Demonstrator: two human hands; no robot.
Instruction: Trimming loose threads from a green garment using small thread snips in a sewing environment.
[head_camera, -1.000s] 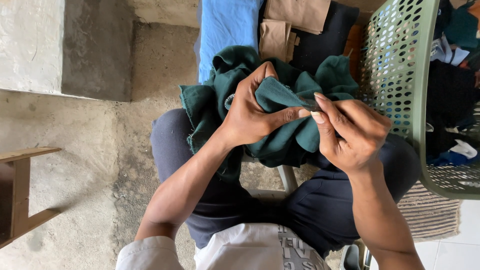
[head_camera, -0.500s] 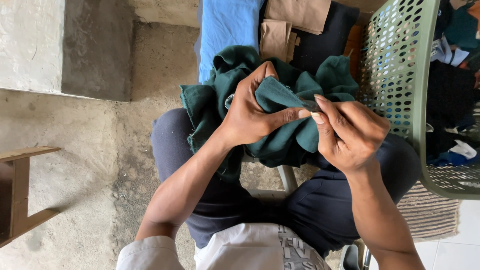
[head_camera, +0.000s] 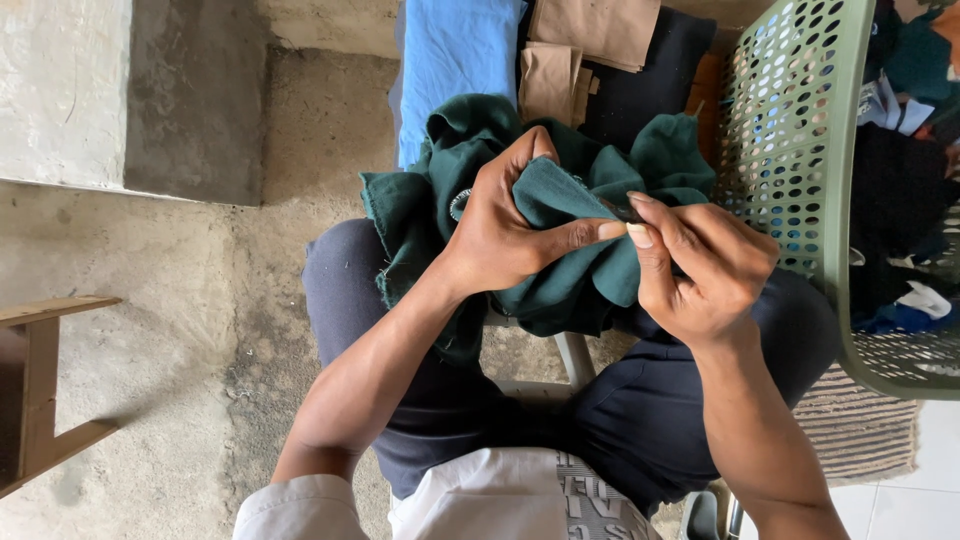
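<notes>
The dark green garment (head_camera: 560, 220) is bunched over the person's lap, above the knees in dark trousers (head_camera: 640, 420); it serves as the landmark for all positions below.

Left hand (head_camera: 500, 235): lies on top of the garment, left of its centre; fingers curled and pressed together around a raised fold of the cloth; thumb (head_camera: 585, 232) extended along the fold toward the other hand.

Right hand (head_camera: 705, 265): at the garment's right edge; fingers bent and drawn together, thumb and forefinger pinching a small point of the cloth just beside the left thumb tip; whether anything small is held between them cannot be determined.

A small round metal-looking fitting (head_camera: 459, 204) shows on the garment, just left of the left hand.

Beyond the garment, at the top: a folded blue cloth (head_camera: 450, 60), tan folded pieces (head_camera: 575, 50) and a dark cloth (head_camera: 650, 80), side by side.

Right of the garment: a green perforated laundry basket (head_camera: 800, 130), close to the right hand, holding mixed clothing.

Left of the garment, well apart: a wooden stool (head_camera: 45, 390) on the concrete floor (head_camera: 180, 330).
</notes>
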